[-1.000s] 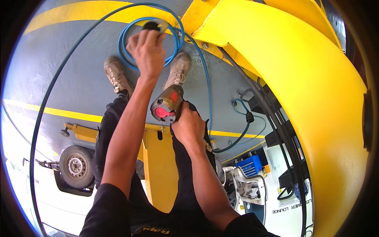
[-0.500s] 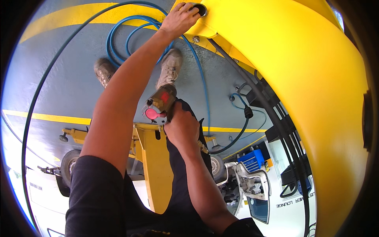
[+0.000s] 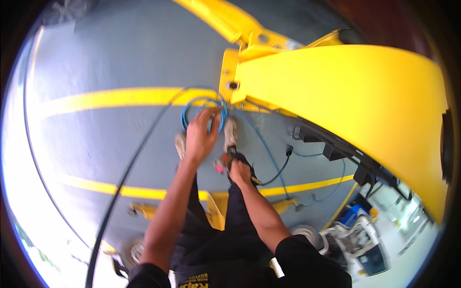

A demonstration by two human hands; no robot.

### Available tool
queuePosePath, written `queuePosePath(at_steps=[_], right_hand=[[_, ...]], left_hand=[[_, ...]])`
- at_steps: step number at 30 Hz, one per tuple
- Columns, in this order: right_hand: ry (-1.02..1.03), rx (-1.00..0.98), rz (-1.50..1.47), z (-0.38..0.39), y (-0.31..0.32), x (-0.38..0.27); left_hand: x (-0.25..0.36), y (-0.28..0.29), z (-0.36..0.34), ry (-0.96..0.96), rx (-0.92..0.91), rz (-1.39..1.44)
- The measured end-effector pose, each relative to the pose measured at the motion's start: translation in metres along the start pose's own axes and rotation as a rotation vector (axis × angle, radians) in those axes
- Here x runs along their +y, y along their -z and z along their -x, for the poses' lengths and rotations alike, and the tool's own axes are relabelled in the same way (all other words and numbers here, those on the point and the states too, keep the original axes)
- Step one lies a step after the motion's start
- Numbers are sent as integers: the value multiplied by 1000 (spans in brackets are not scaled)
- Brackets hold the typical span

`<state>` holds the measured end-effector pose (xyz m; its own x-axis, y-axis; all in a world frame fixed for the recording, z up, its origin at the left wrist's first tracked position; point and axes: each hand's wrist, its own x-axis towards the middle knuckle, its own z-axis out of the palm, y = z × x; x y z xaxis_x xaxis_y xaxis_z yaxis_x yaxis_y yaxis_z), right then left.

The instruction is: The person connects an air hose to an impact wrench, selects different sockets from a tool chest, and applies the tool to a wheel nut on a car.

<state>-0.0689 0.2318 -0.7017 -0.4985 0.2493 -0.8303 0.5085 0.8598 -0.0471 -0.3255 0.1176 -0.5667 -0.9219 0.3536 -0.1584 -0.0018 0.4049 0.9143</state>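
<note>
My right hand (image 3: 240, 173) is wrapped round the grip of an impact wrench (image 3: 224, 163), which has a red round patch on its body. A dark hose (image 3: 277, 176) runs from the base of its grip. My left hand (image 3: 201, 137) is raised above the coiled blue hose (image 3: 185, 116), fingers curled together. Something small may be between its fingertips, but blur hides it. Just beyond, a dark round hollow piece with a metal rim (image 3: 233, 86) sits on the yellow base plate (image 3: 229, 65). The left hand is apart from that plate.
The large yellow post (image 3: 345, 79) rises on the right, with a yellow arm (image 3: 218, 17) reaching away at the far side. A long dark hose (image 3: 126, 180) hangs along the left. My shoes (image 3: 231, 132) stand on the grey floor with yellow lines (image 3: 129, 97).
My left hand has drawn back from the round hollow piece at the post's base. The view has shifted, showing more of the base and the far floor. The impact wrench stays in my right hand.
</note>
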Motion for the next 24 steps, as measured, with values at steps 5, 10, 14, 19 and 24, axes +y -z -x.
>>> queuePosePath(at_steps=[5,10,14,19,24], right_hand=[[45,168,-43,107,12,-4],[-74,125,-218,209,56,-34],[42,94,-156,229,74,-37],[66,108,-167,216,52,-19],[-59,149,-210,222,64,44]], left_hand=[[254,109,-5,-392,117,195],[506,174,3,-1090,276,319],[675,206,27,-1466,414,284],[803,198,59,-1672,705,103],[885,186,-35,-1675,1048,-501]])
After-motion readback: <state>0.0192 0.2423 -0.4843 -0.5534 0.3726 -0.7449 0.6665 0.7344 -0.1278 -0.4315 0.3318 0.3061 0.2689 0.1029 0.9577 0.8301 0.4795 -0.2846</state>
